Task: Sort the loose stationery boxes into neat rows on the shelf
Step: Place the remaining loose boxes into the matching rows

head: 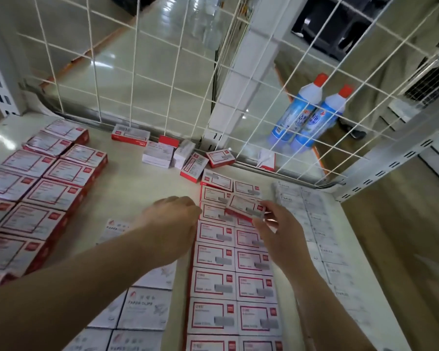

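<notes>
**A small red-and-white box goes into the gap in the double row**

The white shelf (137,188) carries several blocks of stock, each kept to its own kind, which is probably why the lanes stay distinct. At the left stands a block of large red-bordered boxes (48,196), laid two wide. Down the middle runs the double row of small red-and-white boxes (235,269), edges touching. Beside it on the right lie pale staples boxes (325,239), and at the near left white paper clip boxes (142,310).

Against the wire grid (162,72) at the back, a scatter of loose boxes (183,155) lies tipped at odd angles, not yet sorted.

The right hand (276,226) pinches one tilted small box (243,205) by its end, just above the far part of the double row, apparently to drop it into line. The left hand (173,219) has curled fingers beside the row's left edge, seemingly steadying it; whether it holds anything I cannot tell.
</notes>
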`<state>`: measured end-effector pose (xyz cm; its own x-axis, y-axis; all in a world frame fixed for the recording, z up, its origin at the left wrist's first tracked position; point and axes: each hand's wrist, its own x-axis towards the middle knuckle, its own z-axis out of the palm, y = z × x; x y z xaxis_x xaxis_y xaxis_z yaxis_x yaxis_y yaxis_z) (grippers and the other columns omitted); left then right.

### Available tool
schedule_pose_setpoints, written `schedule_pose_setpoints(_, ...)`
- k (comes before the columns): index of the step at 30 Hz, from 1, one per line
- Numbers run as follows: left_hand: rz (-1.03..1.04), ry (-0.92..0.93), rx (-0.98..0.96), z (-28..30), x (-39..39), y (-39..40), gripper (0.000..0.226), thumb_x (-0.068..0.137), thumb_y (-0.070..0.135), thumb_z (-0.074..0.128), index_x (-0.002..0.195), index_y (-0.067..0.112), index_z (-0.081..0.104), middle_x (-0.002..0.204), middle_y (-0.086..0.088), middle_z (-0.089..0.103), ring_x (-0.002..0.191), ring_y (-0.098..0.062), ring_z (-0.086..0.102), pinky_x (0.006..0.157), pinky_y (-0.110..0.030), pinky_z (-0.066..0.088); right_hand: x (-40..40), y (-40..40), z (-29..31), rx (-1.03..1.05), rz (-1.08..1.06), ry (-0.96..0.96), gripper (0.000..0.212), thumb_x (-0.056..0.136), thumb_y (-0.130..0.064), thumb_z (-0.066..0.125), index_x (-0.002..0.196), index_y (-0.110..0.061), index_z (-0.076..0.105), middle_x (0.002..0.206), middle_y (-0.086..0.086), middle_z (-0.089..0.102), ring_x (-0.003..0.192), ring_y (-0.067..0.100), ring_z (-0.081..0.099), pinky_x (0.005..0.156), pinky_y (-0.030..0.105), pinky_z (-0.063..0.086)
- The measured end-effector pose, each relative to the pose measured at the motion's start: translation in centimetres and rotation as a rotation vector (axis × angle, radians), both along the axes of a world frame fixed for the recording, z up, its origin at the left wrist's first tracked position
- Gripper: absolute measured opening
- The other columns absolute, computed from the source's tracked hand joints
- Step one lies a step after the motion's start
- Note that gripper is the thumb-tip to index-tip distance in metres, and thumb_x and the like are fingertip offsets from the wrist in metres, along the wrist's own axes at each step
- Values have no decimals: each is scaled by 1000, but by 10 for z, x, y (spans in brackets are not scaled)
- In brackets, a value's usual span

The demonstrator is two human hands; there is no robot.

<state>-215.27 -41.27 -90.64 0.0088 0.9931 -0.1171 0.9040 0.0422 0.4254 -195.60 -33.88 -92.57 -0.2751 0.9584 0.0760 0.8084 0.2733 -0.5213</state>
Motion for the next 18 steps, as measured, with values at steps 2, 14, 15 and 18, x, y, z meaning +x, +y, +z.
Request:
schedule_pose_setpoints(2, 6, -5, -17, -2, 4, 5, 33, 94, 32, 46, 127, 27, 47, 125, 9, 51, 112, -13, 47, 91, -27, 43, 2, 8, 1, 49, 15, -19, 32, 90, -24, 58, 121, -18, 54, 114, -3, 59, 96, 7, 53, 83, 17, 45)
schedule_pose_setpoints(14, -23, 40, 1, -19, 13, 30, 42, 95, 35, 40, 137, 28, 38, 141, 8, 39, 128, -17, 39, 100, -35, 39, -2, 53, -4, 140, 11, -87, 12, 90, -19, 56, 99, -12, 59, 89, -3, 60, 77, 10, 52, 61, 6, 33)
schedule_pose_setpoints(15, -35, 39, -2, -20, 14, 32, 44, 96, 35, 40, 139, 28, 35, 145, 7, 35, 131, -17, 36, 104, -36, 36, -3, 57, -4, 146, 10, -83, 7, 90, -19, 56, 95, -13, 59, 83, -5, 58, 72, 7, 51, 58, 5, 33)
schedule_pose_setpoints(18, -43, 23, -6, -23, 15, 40, 49, 96, 34, 40, 144, 30, 27, 154, 7, 19, 140, -18, 21, 111, -39, 24, -2, 69, -6, 172, -3, -101, 8, 91, -19, 55, 84, -14, 56, 68, -10, 52, 62, 4, 48, 60, 19, 40)
